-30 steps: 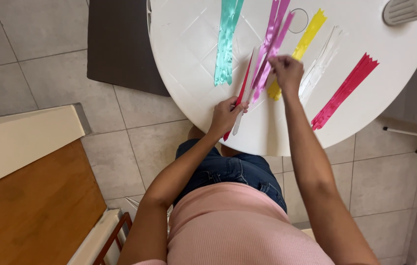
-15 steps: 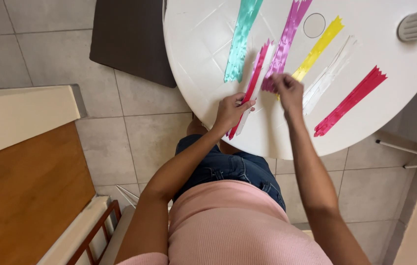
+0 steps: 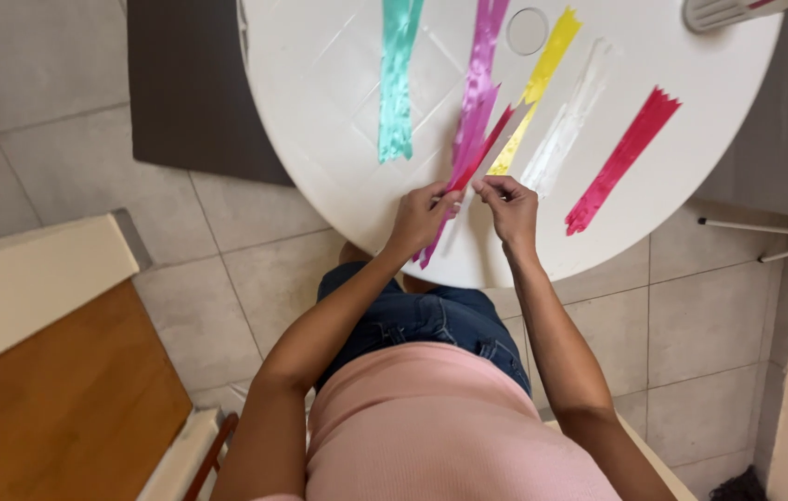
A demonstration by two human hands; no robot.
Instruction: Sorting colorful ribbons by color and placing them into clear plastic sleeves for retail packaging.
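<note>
Over the near edge of a round white table (image 3: 320, 111), my left hand (image 3: 420, 218) pinches a red ribbon strip (image 3: 482, 148) that runs up and to the right across the table. My right hand (image 3: 508, 206) pinches something thin just beside it; whether that is the same strip I cannot tell. A purple ribbon (image 3: 477, 88) lies right behind the red one. A yellow ribbon (image 3: 538, 83) and a clear ribbon (image 3: 566, 121) lie next to my right hand.
A teal ribbon (image 3: 398, 79) lies to the left and a crimson zigzag-ended ribbon (image 3: 621, 158) to the right. A white slatted object (image 3: 723, 11) sits at the table's far right. A dark mat (image 3: 185, 88) and tiled floor are below; wooden furniture (image 3: 51, 408) stands at left.
My right hand has drawn back from the ribbons toward the table's near edge and now sits close to my left hand. The red strip now lies angled across the purple one.
</note>
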